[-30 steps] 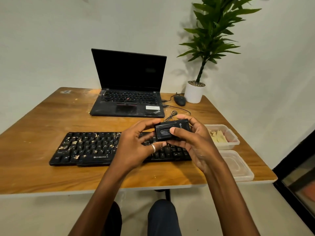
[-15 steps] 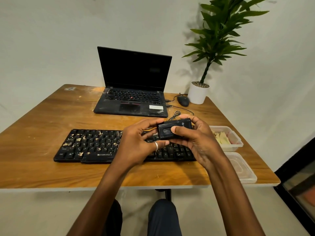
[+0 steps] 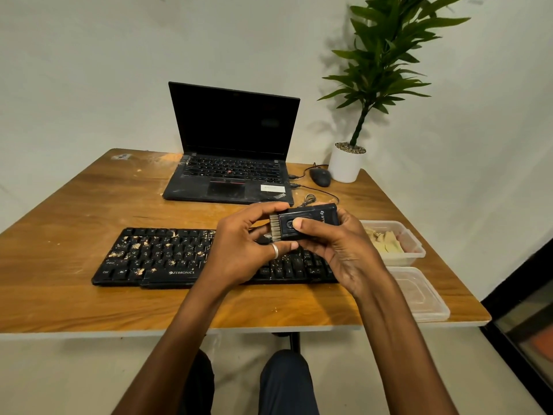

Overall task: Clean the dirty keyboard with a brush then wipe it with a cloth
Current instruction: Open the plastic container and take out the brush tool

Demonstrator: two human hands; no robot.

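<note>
Head view showed the brush (image 3: pixel 308 224) at mid-frame, just above the right half of the keyboard (image 3: pixel 155 256). It was a dark, boxy case with white lettering at its right end, a round slider (image 3: pixel 289 225) on its face, and a short row of pale bristles (image 3: pixel 274 229) standing out of its left end. My right hand (image 3: pixel 338 250) curled round the case, thumb on its face beside the slider. My left hand (image 3: pixel 239 250), wearing a ring, pinched the bristle end.

The black keyboard lay on the counter (image 3: pixel 74 211) at lower middle, with pale crumbs (image 3: pixel 136 245) thickest on its left keys. My hands hid its middle keys, and my fingers cut off the case's lettering. Something pale yellow lay in the clear tub (image 3: pixel 419 250) at right; I could not tell whether it was a cloth.
</note>
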